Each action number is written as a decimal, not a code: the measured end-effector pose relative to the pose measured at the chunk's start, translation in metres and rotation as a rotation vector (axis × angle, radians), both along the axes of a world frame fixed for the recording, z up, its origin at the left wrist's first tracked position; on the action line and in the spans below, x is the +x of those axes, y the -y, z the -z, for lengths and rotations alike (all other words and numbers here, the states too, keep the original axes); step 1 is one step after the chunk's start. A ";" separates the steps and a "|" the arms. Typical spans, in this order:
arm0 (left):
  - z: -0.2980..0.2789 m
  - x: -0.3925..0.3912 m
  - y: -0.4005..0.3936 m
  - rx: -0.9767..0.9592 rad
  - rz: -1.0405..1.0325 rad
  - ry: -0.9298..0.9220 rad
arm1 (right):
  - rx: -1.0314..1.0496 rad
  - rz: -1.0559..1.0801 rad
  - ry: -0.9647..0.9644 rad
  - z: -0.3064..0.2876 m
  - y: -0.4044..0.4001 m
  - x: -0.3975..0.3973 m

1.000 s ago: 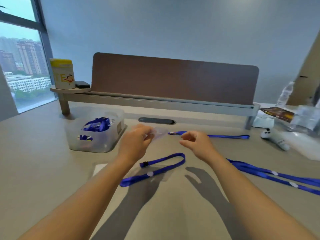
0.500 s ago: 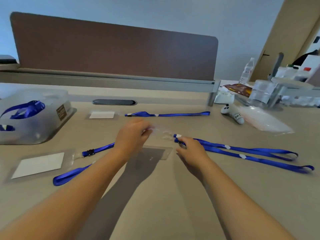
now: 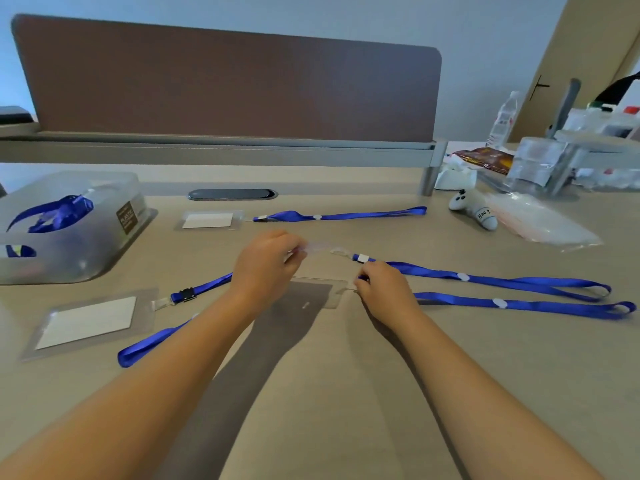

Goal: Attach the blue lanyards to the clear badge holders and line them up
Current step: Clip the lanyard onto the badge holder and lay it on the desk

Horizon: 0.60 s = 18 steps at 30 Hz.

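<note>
My left hand (image 3: 266, 268) pinches a clear badge holder (image 3: 317, 247) just above the table. Its loop meets the white clip of a blue lanyard (image 3: 464, 277) that runs off to the right. My right hand (image 3: 384, 289) is closed on the end of a second blue lanyard (image 3: 502, 303). That end lies beside the tab of another clear holder (image 3: 311, 294), which lies flat between my hands. Two assembled badges lie on the table. One (image 3: 207, 220) is at the back with its lanyard (image 3: 339, 215), and one (image 3: 86, 322) is at the front left with its lanyard (image 3: 152, 348).
A clear plastic bin (image 3: 114, 251) with several blue lanyards (image 3: 52, 213) stands at the left. At the right lie a white controller (image 3: 474, 211), a plastic bag (image 3: 543, 223), a bottle (image 3: 502, 119) and clutter. A brown divider panel (image 3: 225, 81) closes the back.
The view has swung right and down since a second ago. Both hands came down from in front of the far lanyard to the two lanyards at the right; hardly any motion in the last half second.
</note>
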<state>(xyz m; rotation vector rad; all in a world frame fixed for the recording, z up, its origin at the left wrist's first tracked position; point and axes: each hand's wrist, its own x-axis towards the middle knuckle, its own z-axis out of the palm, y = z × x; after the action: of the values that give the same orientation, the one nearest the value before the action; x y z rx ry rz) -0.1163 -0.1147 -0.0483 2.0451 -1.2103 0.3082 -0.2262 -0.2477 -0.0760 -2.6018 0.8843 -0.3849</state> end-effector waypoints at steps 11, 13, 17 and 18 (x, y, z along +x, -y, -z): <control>-0.019 -0.009 -0.008 -0.166 -0.045 -0.114 | 0.419 -0.098 0.352 -0.044 -0.034 0.010; -0.021 -0.009 -0.009 -0.194 -0.041 -0.123 | 0.488 -0.104 0.348 -0.049 -0.040 0.010; -0.021 -0.009 -0.013 -0.201 -0.038 -0.089 | 0.598 -0.129 0.352 -0.059 -0.049 0.009; -0.021 -0.009 -0.015 -0.202 -0.034 -0.074 | 0.625 -0.130 0.360 -0.061 -0.050 0.008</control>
<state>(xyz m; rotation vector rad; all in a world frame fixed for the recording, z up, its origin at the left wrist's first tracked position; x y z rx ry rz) -0.1249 -0.1001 -0.0275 1.8878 -1.0561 0.3537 -0.2185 -0.1976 -0.0148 -1.9236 0.5849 -0.4374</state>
